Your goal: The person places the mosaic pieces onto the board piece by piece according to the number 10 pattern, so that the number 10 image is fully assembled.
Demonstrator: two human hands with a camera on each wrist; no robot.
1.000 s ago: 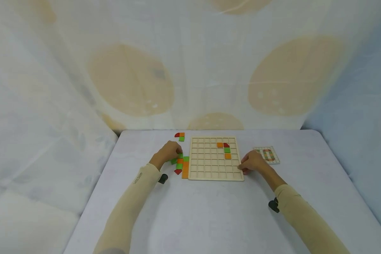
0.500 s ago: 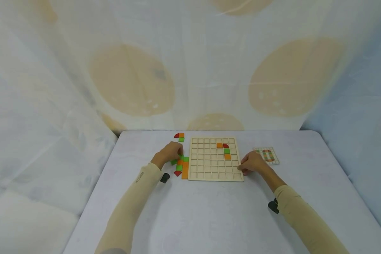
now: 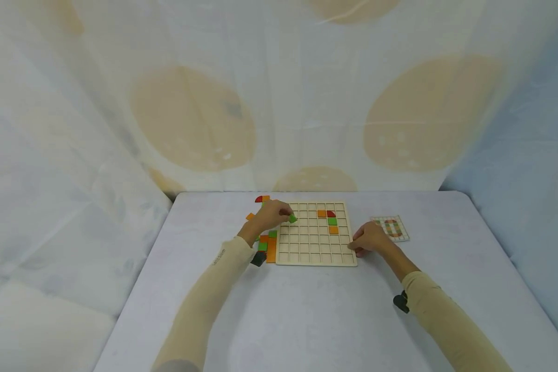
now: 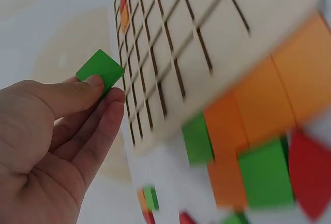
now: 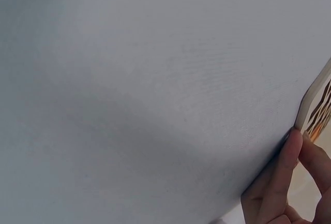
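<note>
Head view shows the left hand (image 3: 270, 216) pinching a green tile (image 3: 292, 218) over the grid board (image 3: 314, 259).

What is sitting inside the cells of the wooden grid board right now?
The wooden grid board holds two orange squares, a red quarter-round piece and a green square. The left hand covers some corner cells.

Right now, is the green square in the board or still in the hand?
In the hand: the left hand pinches the green square above the board.
</note>
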